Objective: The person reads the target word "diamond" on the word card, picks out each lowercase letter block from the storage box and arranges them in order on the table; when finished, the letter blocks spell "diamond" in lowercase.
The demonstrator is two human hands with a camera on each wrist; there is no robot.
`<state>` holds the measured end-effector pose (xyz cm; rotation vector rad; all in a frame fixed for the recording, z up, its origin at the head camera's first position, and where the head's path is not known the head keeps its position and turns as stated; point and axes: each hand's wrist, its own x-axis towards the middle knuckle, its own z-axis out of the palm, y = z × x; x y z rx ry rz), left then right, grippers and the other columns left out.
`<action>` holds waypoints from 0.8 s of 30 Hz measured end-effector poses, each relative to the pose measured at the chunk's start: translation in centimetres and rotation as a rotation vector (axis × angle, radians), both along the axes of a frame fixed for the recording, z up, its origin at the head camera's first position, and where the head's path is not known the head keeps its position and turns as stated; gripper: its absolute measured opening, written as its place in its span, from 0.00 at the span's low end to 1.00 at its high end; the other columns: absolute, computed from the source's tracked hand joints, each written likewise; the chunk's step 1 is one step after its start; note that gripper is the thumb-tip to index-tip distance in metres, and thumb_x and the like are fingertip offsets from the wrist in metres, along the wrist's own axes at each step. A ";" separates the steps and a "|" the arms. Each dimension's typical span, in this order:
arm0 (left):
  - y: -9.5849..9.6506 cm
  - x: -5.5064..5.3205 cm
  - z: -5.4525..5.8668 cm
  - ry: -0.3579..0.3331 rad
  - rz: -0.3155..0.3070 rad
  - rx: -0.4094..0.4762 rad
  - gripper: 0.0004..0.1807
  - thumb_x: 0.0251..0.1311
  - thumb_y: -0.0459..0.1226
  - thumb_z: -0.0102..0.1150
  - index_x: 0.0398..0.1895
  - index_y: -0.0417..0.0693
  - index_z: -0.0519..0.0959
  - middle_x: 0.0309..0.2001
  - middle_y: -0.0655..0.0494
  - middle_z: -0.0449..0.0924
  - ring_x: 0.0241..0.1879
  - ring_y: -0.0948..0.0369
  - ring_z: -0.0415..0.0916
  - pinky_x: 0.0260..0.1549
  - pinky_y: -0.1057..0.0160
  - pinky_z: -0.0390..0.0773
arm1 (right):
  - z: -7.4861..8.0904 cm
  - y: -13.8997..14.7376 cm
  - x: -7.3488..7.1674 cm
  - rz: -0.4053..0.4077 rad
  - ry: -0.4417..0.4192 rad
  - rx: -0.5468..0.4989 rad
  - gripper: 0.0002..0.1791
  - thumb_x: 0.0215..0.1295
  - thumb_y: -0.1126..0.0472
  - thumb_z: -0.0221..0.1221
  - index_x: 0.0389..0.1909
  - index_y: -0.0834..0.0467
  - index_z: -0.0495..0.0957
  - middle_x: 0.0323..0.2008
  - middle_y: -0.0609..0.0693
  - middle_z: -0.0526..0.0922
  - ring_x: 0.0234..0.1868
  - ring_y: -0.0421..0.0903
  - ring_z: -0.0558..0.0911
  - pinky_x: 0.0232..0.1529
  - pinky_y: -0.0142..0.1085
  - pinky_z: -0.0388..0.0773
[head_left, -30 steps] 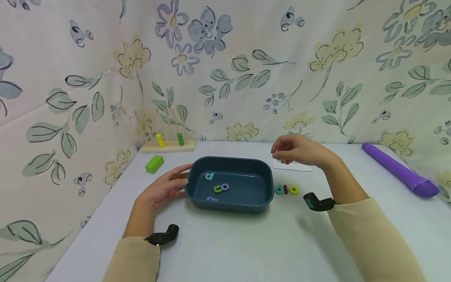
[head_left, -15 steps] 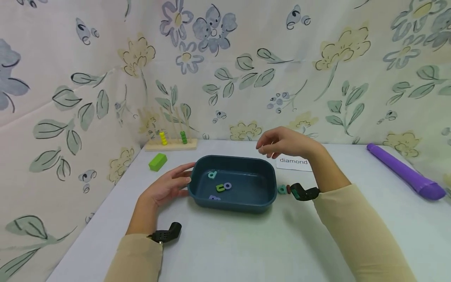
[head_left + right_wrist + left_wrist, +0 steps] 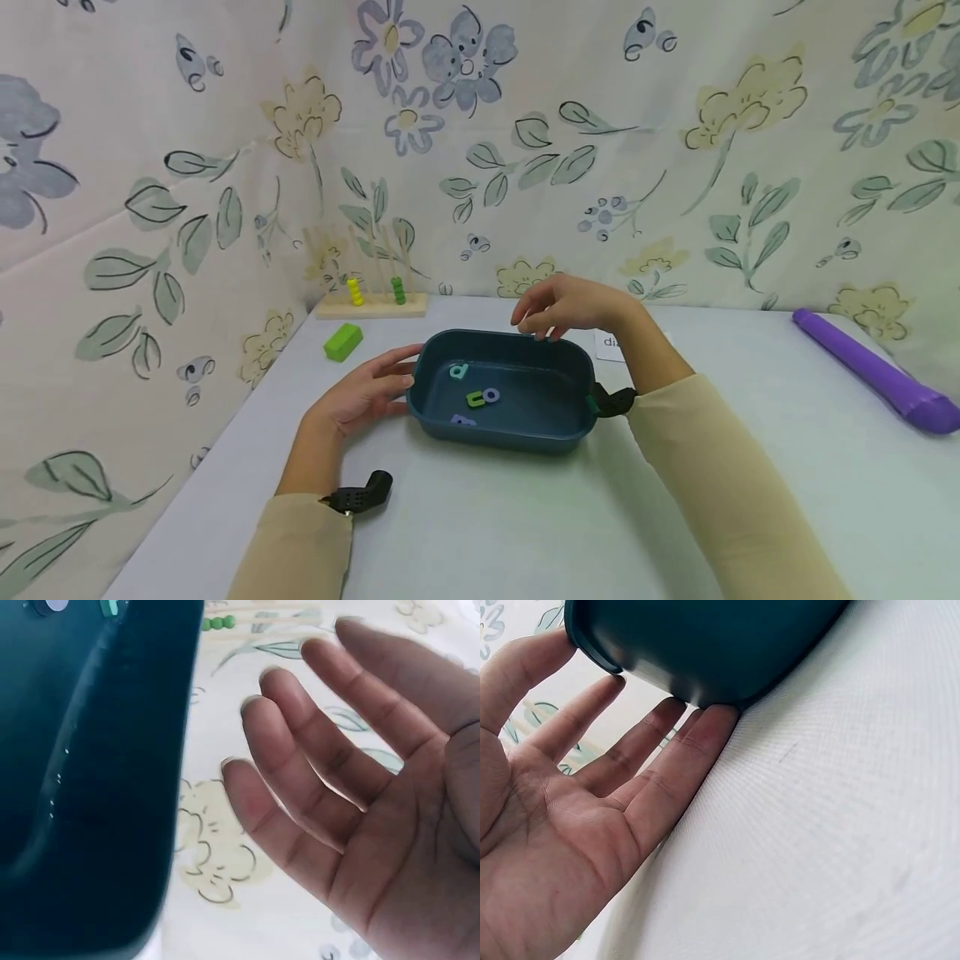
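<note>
A dark teal plastic bin (image 3: 502, 437) stands on the white table with several small letter pieces inside. Among them are a mint piece (image 3: 459, 372), a green u-shaped piece (image 3: 476, 400), a purple ring (image 3: 491, 395) and a purple piece (image 3: 462, 420) partly hidden by the near wall. My left hand (image 3: 365, 392) rests its extended fingertips against the bin's left side, thumb at the rim. Over the far right rim hovers my right hand (image 3: 573, 302), its fingers loosely bent and nothing between them in the right wrist view.
Behind the right forearm lies a white word card (image 3: 609, 345), partly covered. A purple tube-like roll (image 3: 873, 371) lies far right. At the back left are a wooden peg stand (image 3: 371, 309) with yellow and green beads, and a green block (image 3: 343, 342). A floral cloth (image 3: 480, 167) hangs behind.
My right hand has moved left from above the card to the bin's far rim. Its wrist and sleeve now hide the letter pieces beside the bin. My left hand stays at the bin's side.
</note>
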<state>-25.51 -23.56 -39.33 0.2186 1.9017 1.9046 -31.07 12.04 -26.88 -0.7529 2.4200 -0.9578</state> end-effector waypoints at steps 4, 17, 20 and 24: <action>0.0 0.0 0.0 0.003 0.000 0.009 0.37 0.70 0.37 0.61 0.81 0.58 0.61 0.80 0.47 0.58 0.70 0.48 0.69 0.63 0.45 0.77 | -0.5 -1.1 -0.3 0.028 -0.015 0.053 0.18 0.68 0.52 0.65 0.55 0.53 0.84 0.51 0.58 0.87 0.52 0.58 0.83 0.51 0.45 0.82; 0.1 0.0 -0.1 0.009 0.009 0.002 0.36 0.71 0.37 0.60 0.80 0.57 0.61 0.80 0.47 0.59 0.68 0.50 0.71 0.64 0.43 0.77 | -2.4 -3.4 -1.2 0.082 -0.076 0.111 0.22 0.68 0.52 0.66 0.60 0.56 0.82 0.50 0.52 0.88 0.50 0.49 0.84 0.53 0.48 0.81; 0.1 -0.1 -0.2 0.006 0.003 -0.001 0.36 0.71 0.37 0.60 0.81 0.57 0.61 0.80 0.47 0.58 0.68 0.50 0.72 0.62 0.46 0.78 | -2.8 -3.9 -1.3 0.091 -0.071 0.104 0.22 0.67 0.52 0.67 0.59 0.55 0.83 0.47 0.48 0.89 0.49 0.48 0.84 0.52 0.45 0.81; 0.0 -0.1 -0.2 0.003 0.000 -0.002 0.36 0.71 0.37 0.60 0.81 0.57 0.61 0.80 0.47 0.58 0.67 0.51 0.72 0.60 0.49 0.80 | -3.1 -4.9 -1.5 0.143 -0.070 0.117 0.21 0.67 0.54 0.67 0.59 0.54 0.83 0.46 0.46 0.89 0.47 0.46 0.84 0.52 0.45 0.81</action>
